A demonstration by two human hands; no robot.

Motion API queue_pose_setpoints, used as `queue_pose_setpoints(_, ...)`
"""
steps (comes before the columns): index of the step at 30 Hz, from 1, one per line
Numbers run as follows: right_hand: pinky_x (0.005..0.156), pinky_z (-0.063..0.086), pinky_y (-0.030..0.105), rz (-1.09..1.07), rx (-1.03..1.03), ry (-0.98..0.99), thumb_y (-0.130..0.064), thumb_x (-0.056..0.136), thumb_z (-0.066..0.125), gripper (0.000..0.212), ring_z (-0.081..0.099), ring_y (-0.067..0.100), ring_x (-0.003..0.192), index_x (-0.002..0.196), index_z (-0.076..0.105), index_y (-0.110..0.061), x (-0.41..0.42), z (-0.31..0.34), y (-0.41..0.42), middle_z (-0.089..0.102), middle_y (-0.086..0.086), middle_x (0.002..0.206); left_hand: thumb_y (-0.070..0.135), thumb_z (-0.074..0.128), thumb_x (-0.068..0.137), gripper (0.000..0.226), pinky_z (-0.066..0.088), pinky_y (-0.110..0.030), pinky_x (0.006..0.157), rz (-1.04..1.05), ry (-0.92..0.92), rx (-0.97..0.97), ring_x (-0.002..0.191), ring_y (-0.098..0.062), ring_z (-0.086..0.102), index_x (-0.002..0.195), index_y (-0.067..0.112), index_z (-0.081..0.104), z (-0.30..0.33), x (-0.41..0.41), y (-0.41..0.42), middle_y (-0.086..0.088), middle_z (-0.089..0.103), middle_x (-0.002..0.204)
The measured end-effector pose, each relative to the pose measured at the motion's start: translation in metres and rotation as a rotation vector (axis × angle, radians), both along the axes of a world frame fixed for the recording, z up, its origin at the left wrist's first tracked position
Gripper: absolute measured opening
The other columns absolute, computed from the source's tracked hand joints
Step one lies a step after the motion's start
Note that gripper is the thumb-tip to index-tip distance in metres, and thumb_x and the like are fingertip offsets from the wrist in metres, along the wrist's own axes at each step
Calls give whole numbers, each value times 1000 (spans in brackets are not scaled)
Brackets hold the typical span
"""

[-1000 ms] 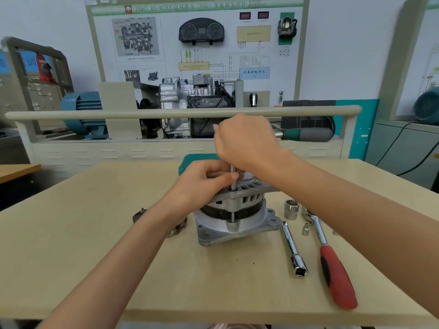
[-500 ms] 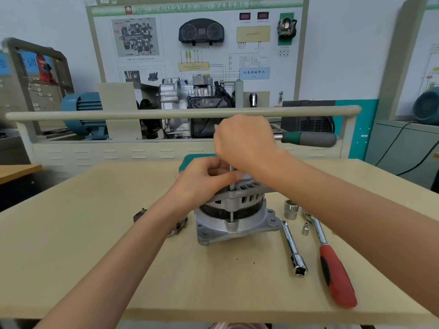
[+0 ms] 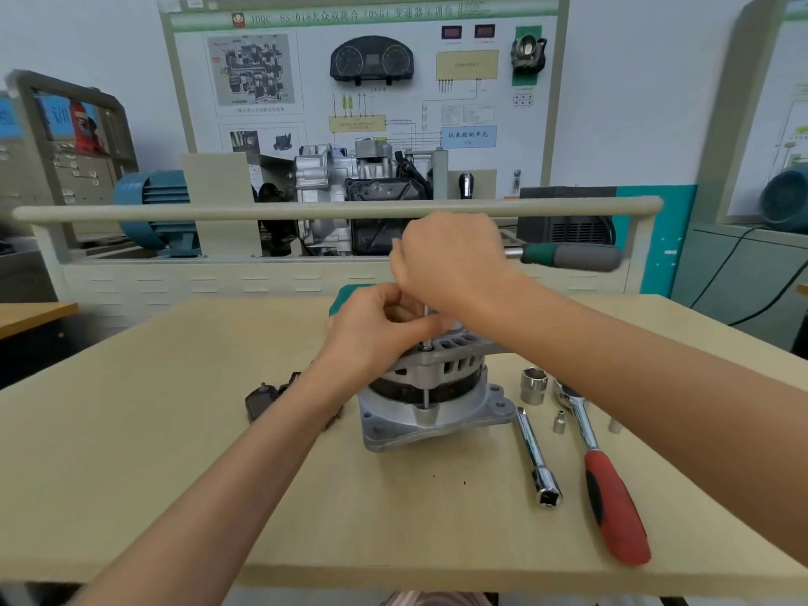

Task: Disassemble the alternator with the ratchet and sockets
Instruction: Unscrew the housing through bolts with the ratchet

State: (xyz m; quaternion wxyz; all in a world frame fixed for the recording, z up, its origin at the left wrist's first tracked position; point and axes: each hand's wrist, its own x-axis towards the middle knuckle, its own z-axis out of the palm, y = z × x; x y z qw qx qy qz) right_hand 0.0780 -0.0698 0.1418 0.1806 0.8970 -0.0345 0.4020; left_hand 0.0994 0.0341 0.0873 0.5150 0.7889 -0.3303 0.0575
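Green-handled ratchet [image 3: 568,255] sits in our right hand [image 3: 450,260], mid-frame, on an alternator [image 3: 430,391] bolt [image 3: 425,387]; left hand [image 3: 376,330] pinches the extension. Next we probably keep cranking steadily.

Silver alternator [image 3: 430,404] upright mid-table; red-handled ratchet [image 3: 605,470] and loose sockets [image 3: 533,384] just right of it.

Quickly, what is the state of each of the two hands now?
Left hand: closed, pinching the thin steel shaft above the silver alternator.
Right hand: closed on the green-and-grey-handled ratchet.
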Motion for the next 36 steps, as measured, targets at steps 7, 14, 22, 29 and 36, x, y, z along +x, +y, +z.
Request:
queue_pose_setpoints(7, 42, 20, 23, 458, 19, 71, -27, 95, 44, 35, 37, 18, 47, 62, 39, -16, -11, 0, -14, 35, -7, 48, 15, 67, 86, 17, 42, -4, 55, -275, 141, 43, 68, 7, 65, 100, 7, 72, 7, 5, 16, 6, 75, 87)
queue_pose_setpoints(14, 43, 26, 23, -111, 40, 39, -16, 92, 43, 35, 34, 15, 43, 57, 35, -14, -1, 1, 12, 35, -1, 53, 26, 76, 68, 19, 45, -36, 70, 2, -14, -2, 55, -7, 49, 65, 21, 58, 0, 3, -1, 15, 53, 50)
queue_pose_setpoints(22, 43, 17, 23, 359, 52, 37, -26, 97, 38, 41, 31, 17, 47, 57, 33, -17, -8, -1, -6, 29, -9, 48, 14, 68, 85, 17, 33, -3, 43, -232, 124, -7, 44, 7, 50, 99, 5, 71, 4, 3, 13, -8, 73, 82)
queue_pose_setpoints(29, 54, 39, 27, -166, 52, 159, -14, 91, 43, 25, 44, 20, 54, 67, 42, -11, 1, 8, 13, 38, 2, 61, 21, 79, 73, 19, 44, -23, 60, -29, -8, -32, 55, -4, 51, 69, 19, 61, -2, 3, -3, 11, 57, 56)
queue_pose_setpoints(36, 48, 28, 28, 359, -49, 123, -27, 99, 34, 40, 35, 16, 46, 62, 41, -14, -15, 4, -7, 36, -5, 50, 21, 72, 82, 20, 56, -31, 71, -161, 54, 54, 68, -9, 60, 91, 3, 70, 1, 1, 8, -15, 71, 76)
